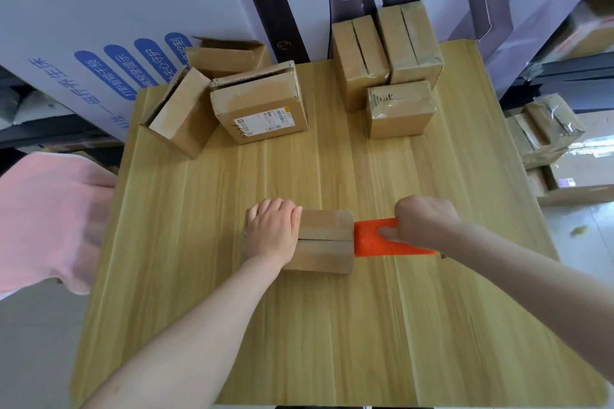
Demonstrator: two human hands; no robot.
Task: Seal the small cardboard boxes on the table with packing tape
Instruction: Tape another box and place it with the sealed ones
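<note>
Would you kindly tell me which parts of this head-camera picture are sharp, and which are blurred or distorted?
Head view: the left hand holding the small box and the right hand gripping the orange tape dispenser are sharp; the pink fabric at the left edge is blurred; the table edges splay from wide-angle distortion; the wrapped box shows mild sheen.

Closed brown box (327, 242) lies flat, orange tape dispenser (367, 242) touching its right end.

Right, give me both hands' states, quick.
Left hand: holding the small box steady.
Right hand: gripping the orange tape dispenser.
</note>
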